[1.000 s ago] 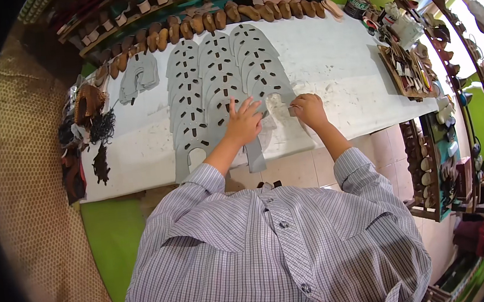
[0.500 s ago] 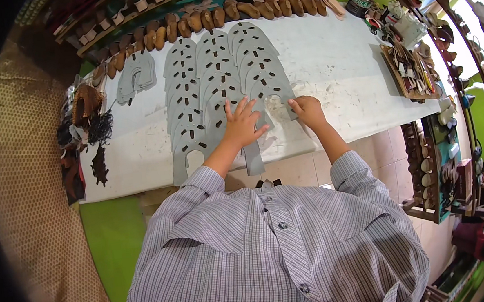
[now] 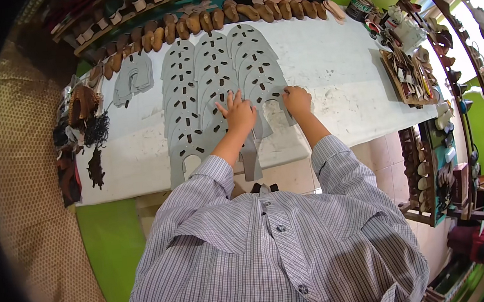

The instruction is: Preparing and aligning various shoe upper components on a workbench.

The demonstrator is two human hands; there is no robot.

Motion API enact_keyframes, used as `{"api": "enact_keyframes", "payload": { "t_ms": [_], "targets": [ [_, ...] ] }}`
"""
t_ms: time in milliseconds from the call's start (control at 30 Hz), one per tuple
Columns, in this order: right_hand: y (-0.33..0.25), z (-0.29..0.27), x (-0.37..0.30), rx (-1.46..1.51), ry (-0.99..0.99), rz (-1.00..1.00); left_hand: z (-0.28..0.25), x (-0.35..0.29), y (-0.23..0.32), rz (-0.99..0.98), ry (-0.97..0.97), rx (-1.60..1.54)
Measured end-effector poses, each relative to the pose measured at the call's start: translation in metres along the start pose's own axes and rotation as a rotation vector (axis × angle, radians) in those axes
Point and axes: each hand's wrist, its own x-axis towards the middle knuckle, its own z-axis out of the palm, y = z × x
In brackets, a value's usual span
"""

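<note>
Three overlapping columns of grey U-shaped shoe-upper pieces (image 3: 182, 122) lie on the white-covered table, each piece bearing small dark brown strips. My left hand (image 3: 239, 115) rests palm down between the middle and right columns, fingers spread over the grey material. At the outer leg of the nearest grey shoe-upper piece (image 3: 266, 95) in the right column, my right hand (image 3: 298, 100) has its fingers curled and pinches that edge. The fingertips of the right hand are partly hidden. A long grey leg of the middle column's nearest piece hangs toward the table's front edge.
Further left lies a small stack of grey pieces (image 3: 132, 80), beside dark and brown scraps (image 3: 93, 127). Brown shoe lasts (image 3: 206, 21) line the back. A wooden tray of tools (image 3: 409, 76) and a can (image 3: 360, 5) stand at right, near shoe racks (image 3: 429, 156).
My right hand has shifted slightly left and up along the edge of the nearest right-column piece. My left hand has stayed on the pieces, its fingers a little closer together. The view has shifted slightly.
</note>
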Motion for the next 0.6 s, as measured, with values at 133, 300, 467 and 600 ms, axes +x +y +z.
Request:
{"api": "enact_keyframes", "payload": {
  "t_ms": [133, 300, 467, 600],
  "targets": [
    [-0.001, -0.001, 0.005, 0.038, -0.021, 0.023, 0.008, 0.006, 0.000, -0.047, 0.102, -0.001],
    [0.005, -0.001, 0.005, 0.086, -0.030, 0.060, 0.009, 0.013, 0.006, -0.059, 0.112, -0.055],
    [0.001, -0.001, 0.005, 0.138, -0.038, 0.109, 0.008, 0.034, 0.004, -0.190, 0.100, -0.193],
    [-0.002, -0.004, 0.005, 0.176, 0.001, 0.149, 0.014, 0.041, -0.001, -0.201, 0.188, -0.171]
  ]
}}
